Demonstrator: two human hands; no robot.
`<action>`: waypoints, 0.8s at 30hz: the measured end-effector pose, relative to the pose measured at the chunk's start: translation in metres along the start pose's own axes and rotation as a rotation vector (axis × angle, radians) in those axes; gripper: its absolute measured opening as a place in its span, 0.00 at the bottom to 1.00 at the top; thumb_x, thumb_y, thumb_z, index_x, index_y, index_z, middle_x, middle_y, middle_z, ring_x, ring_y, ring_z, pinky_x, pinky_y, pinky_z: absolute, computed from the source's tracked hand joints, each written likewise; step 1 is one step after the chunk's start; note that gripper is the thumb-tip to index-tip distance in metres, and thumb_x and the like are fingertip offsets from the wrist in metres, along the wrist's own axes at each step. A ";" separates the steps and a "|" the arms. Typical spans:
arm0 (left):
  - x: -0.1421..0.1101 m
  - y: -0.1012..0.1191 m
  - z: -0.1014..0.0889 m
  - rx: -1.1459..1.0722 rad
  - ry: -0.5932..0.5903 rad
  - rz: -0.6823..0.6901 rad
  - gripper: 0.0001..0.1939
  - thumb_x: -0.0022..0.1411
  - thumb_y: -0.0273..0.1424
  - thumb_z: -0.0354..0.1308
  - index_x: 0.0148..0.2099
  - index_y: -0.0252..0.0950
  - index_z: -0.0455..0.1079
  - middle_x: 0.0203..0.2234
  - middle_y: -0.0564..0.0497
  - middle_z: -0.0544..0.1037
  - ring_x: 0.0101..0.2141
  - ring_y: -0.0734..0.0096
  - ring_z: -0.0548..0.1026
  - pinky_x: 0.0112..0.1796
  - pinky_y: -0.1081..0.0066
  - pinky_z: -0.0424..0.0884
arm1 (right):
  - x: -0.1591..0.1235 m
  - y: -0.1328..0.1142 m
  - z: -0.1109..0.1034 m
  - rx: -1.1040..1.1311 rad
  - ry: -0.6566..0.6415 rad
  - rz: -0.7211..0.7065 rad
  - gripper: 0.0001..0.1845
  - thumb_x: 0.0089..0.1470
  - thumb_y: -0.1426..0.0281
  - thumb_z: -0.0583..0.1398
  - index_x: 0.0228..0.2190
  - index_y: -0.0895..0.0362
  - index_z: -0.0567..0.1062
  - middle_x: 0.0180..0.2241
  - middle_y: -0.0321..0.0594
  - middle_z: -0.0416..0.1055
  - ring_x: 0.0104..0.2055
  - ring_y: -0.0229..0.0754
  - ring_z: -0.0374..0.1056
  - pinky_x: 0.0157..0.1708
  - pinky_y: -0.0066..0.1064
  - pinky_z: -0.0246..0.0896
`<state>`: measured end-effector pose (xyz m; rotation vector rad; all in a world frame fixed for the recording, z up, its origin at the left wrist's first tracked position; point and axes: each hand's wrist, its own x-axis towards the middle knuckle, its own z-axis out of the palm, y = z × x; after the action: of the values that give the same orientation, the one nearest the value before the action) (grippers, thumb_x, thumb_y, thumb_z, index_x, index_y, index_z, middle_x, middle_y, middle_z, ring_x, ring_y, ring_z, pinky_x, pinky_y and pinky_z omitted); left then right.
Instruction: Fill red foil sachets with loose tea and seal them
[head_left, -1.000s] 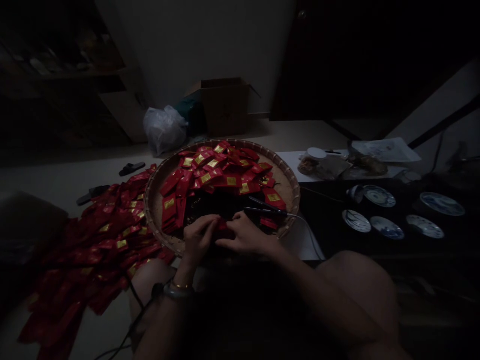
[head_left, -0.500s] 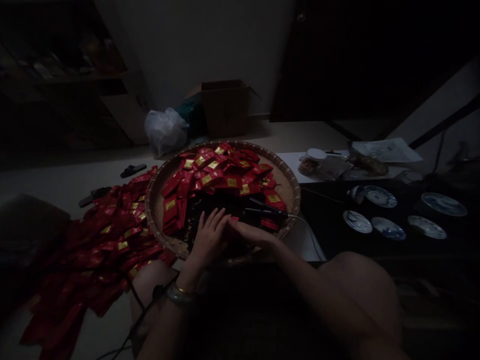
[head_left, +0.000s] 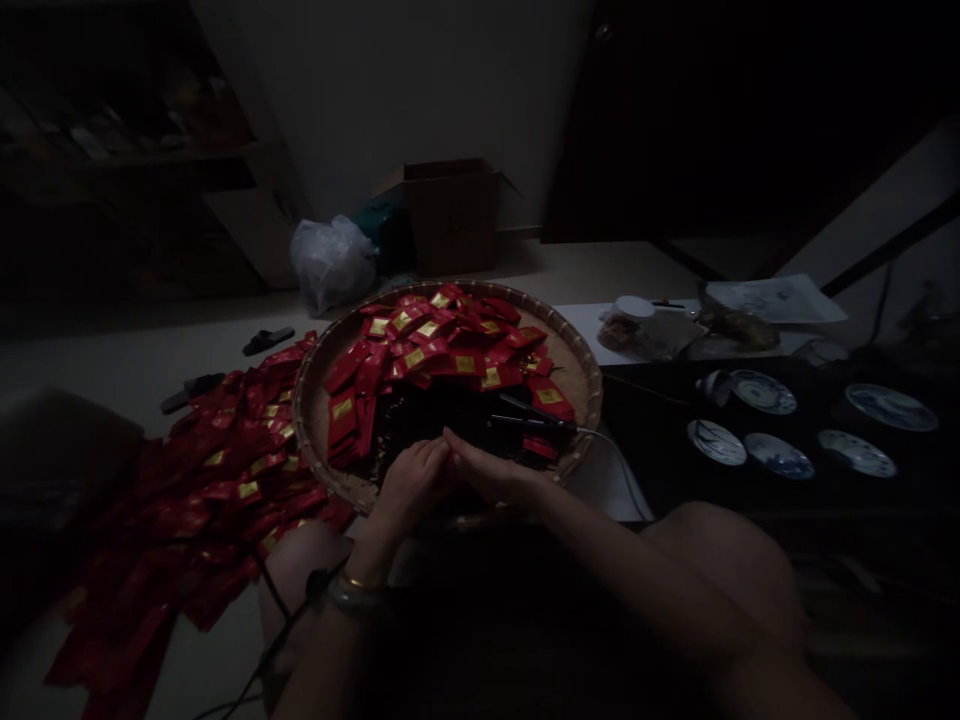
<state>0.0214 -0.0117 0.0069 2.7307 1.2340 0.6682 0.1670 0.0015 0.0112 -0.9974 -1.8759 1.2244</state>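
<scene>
My left hand [head_left: 412, 478] and my right hand [head_left: 495, 472] meet over the front of a round woven bamboo tray [head_left: 585, 350]. The fingers of both are drawn together, and a bit of red packet [head_left: 452, 461] shows dimly between them, mostly hidden. Beyond my hands lies a dark heap of loose leaves [head_left: 427, 412], probably tea. Red packets with gold labels [head_left: 465, 363] are piled across the back of the tray. To the right of the leaves rests a black corded flat iron [head_left: 536, 416], its two jaws apart.
Many more red packets [head_left: 217, 490] spread over the floor at left, near dark slippers [head_left: 268, 341]. Behind the tray are a white plastic bag [head_left: 332, 262] and an open cardboard box [head_left: 454, 220]. Blue-and-white dishes [head_left: 780, 455] and a lidded jar [head_left: 632, 312] stand at right.
My left hand's spread fingers have folded in, and it has drawn slightly back toward me. My right hand's fingertips now lean against it. The flat iron and the piled packets have stayed put.
</scene>
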 end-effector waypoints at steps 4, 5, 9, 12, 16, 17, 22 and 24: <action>-0.002 -0.004 -0.001 -0.036 0.013 -0.084 0.11 0.57 0.27 0.57 0.44 0.36 0.65 0.33 0.47 0.77 0.35 0.64 0.76 0.35 0.69 0.71 | 0.002 -0.013 -0.008 0.377 -0.245 0.269 0.41 0.58 0.44 0.38 0.23 0.59 0.76 0.18 0.36 0.68 0.25 0.38 0.65 0.36 0.35 0.66; -0.002 -0.005 -0.003 -0.042 0.013 -0.129 0.11 0.56 0.28 0.58 0.43 0.37 0.65 0.32 0.49 0.77 0.34 0.65 0.76 0.34 0.70 0.70 | 0.002 -0.018 -0.015 0.438 -0.273 0.324 0.39 0.57 0.43 0.41 0.24 0.59 0.76 0.20 0.38 0.71 0.28 0.39 0.68 0.39 0.36 0.65; -0.004 -0.011 -0.013 -0.082 0.030 -0.347 0.17 0.52 0.31 0.63 0.44 0.40 0.64 0.31 0.53 0.77 0.30 0.67 0.77 0.30 0.72 0.69 | 0.007 -0.028 -0.054 0.415 -0.331 0.309 0.36 0.57 0.45 0.46 0.31 0.61 0.79 0.32 0.45 0.77 0.39 0.43 0.72 0.46 0.38 0.63; -0.006 -0.018 -0.017 -0.114 0.103 -0.448 0.25 0.49 0.33 0.65 0.48 0.40 0.60 0.34 0.51 0.78 0.32 0.64 0.78 0.30 0.71 0.70 | 0.021 -0.014 -0.074 0.239 -0.120 0.254 0.30 0.58 0.50 0.49 0.45 0.60 0.75 0.44 0.50 0.74 0.45 0.46 0.71 0.45 0.40 0.64; -0.011 -0.027 -0.012 -0.117 0.181 -0.381 0.32 0.48 0.32 0.66 0.52 0.41 0.56 0.37 0.50 0.78 0.34 0.64 0.78 0.31 0.71 0.71 | 0.051 0.020 -0.062 -0.275 -0.096 0.181 0.52 0.38 0.65 0.70 0.61 0.56 0.55 0.63 0.58 0.49 0.62 0.55 0.53 0.54 0.45 0.56; -0.012 -0.029 -0.011 -0.106 0.195 -0.333 0.32 0.47 0.31 0.66 0.52 0.41 0.56 0.38 0.50 0.77 0.34 0.65 0.78 0.31 0.71 0.71 | 0.058 0.026 -0.054 -0.380 -0.160 0.211 0.58 0.33 0.67 0.72 0.63 0.53 0.51 0.65 0.58 0.42 0.64 0.58 0.48 0.55 0.48 0.53; -0.015 -0.035 -0.008 -0.035 0.146 -0.223 0.25 0.49 0.30 0.66 0.49 0.42 0.63 0.42 0.50 0.71 0.34 0.68 0.76 0.31 0.72 0.71 | 0.081 0.028 -0.025 -0.694 -0.430 0.309 0.58 0.35 0.62 0.71 0.63 0.42 0.47 0.64 0.50 0.43 0.63 0.64 0.47 0.53 0.52 0.54; -0.013 -0.035 -0.011 -0.024 0.118 -0.259 0.23 0.48 0.30 0.66 0.47 0.43 0.65 0.42 0.50 0.70 0.33 0.69 0.75 0.30 0.72 0.71 | 0.082 0.022 -0.022 -0.763 -0.418 0.290 0.47 0.40 0.62 0.68 0.60 0.44 0.56 0.58 0.50 0.54 0.58 0.62 0.55 0.50 0.49 0.58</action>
<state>-0.0152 0.0008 0.0036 2.4804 1.5580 0.8152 0.1511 0.0875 0.0085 -1.5358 -2.7035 0.9104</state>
